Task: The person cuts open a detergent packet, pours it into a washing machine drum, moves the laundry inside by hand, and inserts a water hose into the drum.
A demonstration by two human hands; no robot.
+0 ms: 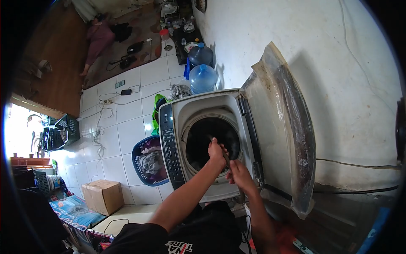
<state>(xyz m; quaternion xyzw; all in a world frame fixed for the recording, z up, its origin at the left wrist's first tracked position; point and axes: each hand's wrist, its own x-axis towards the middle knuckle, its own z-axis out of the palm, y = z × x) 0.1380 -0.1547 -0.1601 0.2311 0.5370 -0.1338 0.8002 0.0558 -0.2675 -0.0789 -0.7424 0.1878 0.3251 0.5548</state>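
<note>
A top-loading washing machine (pixel 198 98) stands before me with its lid (pixel 270 127) raised against the wall side. Above the dark drum (pixel 211 131), my left hand (pixel 217 152) is closed around a greyish-brown hose (pixel 241 198). My right hand (pixel 239 173) grips the same hose a little lower, nearer my body. The hose passes over the machine's front rim, and its far end points into the drum. What lies inside the drum is too dark to make out.
A blue laundry basket (pixel 137 169) with clothes stands left of the machine. Beyond it are water jugs (pixel 203 78), cables and a phone (pixel 120 84) on the tiles. A cardboard box (pixel 103 197) sits at lower left. A person (pixel 99 40) lies on a rug.
</note>
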